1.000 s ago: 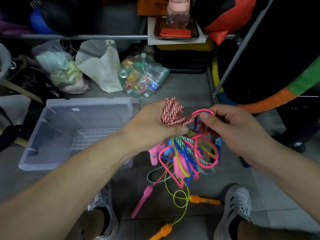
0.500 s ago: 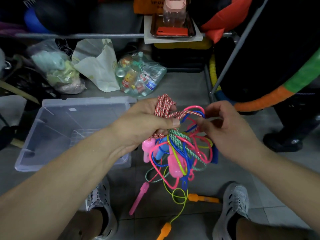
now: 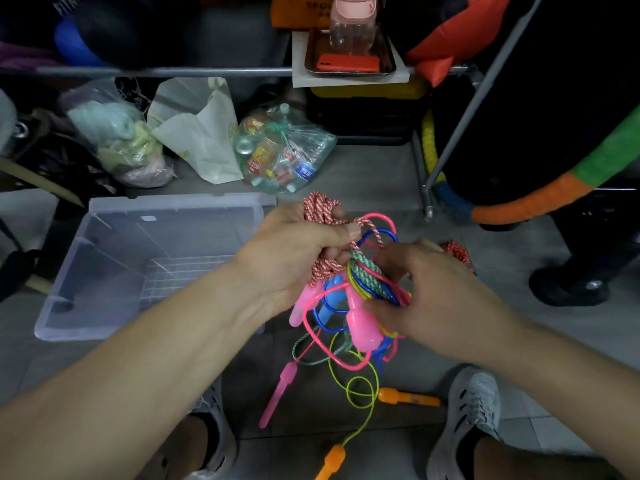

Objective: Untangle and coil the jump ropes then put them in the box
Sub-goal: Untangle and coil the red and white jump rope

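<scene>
My left hand grips a coiled bunch of red-and-white braided rope, with loops sticking out above and below the fist. From it hangs a tangle of pink, blue, yellow and green-white ropes. My right hand reaches into that tangle from the right, its fingers curled among the loops beside a pink handle. A thin pink handle and two orange handles lie on the floor below. The clear plastic box stands to the left with nothing visible inside.
Plastic bags sit on the floor behind the box. A metal rack leg rises at the right, next to a black and orange bag. My two grey shoes flank the ropes on the tiled floor.
My right hand let go of the pink loop at the top and dropped lower into the tangle. My left hand kept its grip on the red-and-white coil.
</scene>
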